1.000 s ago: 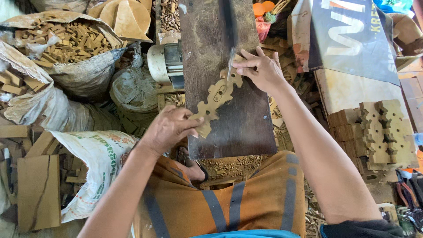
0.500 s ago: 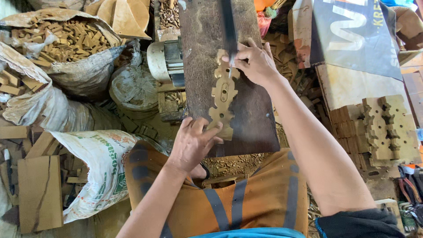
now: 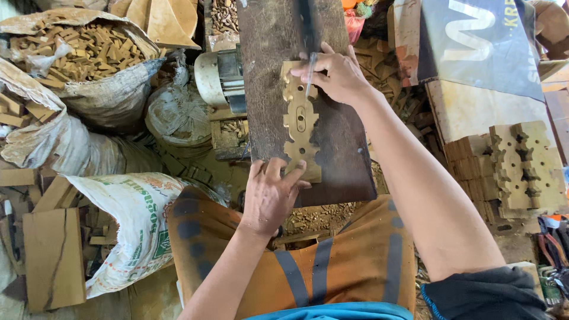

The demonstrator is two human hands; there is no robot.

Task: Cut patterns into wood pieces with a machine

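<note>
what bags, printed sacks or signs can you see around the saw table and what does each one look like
Printed sack: lower left by the knee, white woven, green and red print.
Open sack: upper left, grey-white, full of small wood blocks.
Banner: upper right, dark blue sheet, large white lettering.
Tied sack: beside the motor, dusty grey.

You have one view only, from the camera on your head. It looks almost straight down and close over the desk (image 3: 272, 89), which runs from your lap at the near edge to the far edge. Sacks (image 3: 127, 228) lie left, stacked blocks (image 3: 524, 166) right.
</note>
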